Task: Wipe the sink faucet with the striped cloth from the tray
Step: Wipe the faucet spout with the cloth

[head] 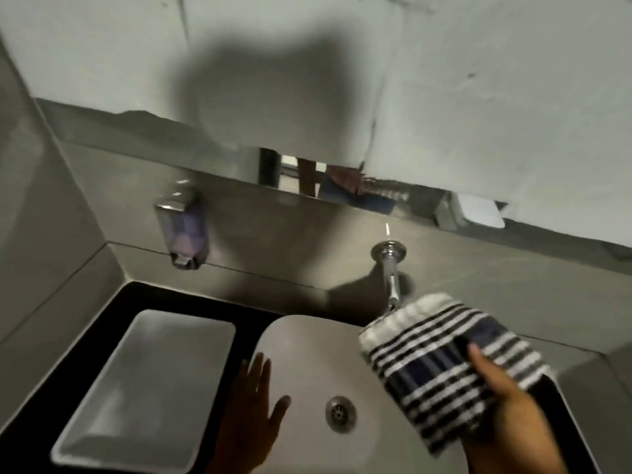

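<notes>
wall in pale grey filled the far half of the view, with a mirror strip along its lower edge. below it a dark counter ran across the scene. a white sink sat in the counter at centre, its metal drain near the middle of the bowl. left of the sink lay a pale rectangular tray, with nothing on it. the striped cloth, white with dark blue and black bands, hung over the right side of the sink, its far edge touching the outer end of the faucet and hiding the tip. the faucet, chrome, stuck out from the wall on the right and sloped down toward the bowl. a soap dispenser with purple liquid was fixed to the wall on the left. the right hand clasped the cloth from the near side, fingers folded round the fabric. the left hand rested on the sink's left rim with fingers spread and flat, gripping nothing.
</notes>
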A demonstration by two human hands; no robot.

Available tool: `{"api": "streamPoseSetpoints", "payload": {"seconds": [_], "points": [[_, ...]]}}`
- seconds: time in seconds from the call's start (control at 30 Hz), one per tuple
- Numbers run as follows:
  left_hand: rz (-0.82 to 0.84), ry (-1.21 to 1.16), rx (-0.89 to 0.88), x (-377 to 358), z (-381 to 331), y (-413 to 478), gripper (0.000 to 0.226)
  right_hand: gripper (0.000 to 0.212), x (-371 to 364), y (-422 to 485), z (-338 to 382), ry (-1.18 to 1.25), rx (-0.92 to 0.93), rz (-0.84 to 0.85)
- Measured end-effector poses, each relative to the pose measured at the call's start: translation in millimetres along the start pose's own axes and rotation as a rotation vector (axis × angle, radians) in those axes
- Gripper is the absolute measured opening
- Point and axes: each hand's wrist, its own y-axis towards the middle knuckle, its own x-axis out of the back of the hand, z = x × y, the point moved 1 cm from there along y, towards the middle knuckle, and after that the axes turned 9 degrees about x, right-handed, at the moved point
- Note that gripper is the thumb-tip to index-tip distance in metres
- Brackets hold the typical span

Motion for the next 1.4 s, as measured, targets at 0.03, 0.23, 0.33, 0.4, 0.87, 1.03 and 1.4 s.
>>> {"api": "streamPoseSetpoints", "payload": {"seconds": [0.03, 0.23, 0.33, 0.4, 0.87, 1.03, 1.4], "points": [[-0.020, 0.012, 0.000, -1, -1, -1, 0.083, 0.039, 10, 5, 17, 0.012, 0.080, 0.002], [-0.022, -0.086, 0.110, 2, 6, 0, 0.089, 0.021, -17, 83, 45, -0.396, 0.702, -0.144], [-0.046, -0.122, 0.142, 1, 4, -1, 0.098, 0.026, -49, 131, 18, -0.913, 0.887, -0.014], [-0.054, -0.116, 0.143, -1, 5, 0, 0.088, 0.037, -61, 149, -12, -1.181, 0.939, 0.137], [-0.049, -0.078, 0.111, -8, 13, 7, 0.085, 0.055, -88, 151, -22, -1.390, 0.557, 0.027], [-0.027, -0.131, 0.109, -3, 5, 8, 0.094, 0.076, -88, 153, -30, -1.639, 0.589, 0.030], [-0.057, -0.197, 0.096, 4, -6, 6, 0.091, 0.078, -37, 207, -21, 0.287, -0.424, 0.207]]}}
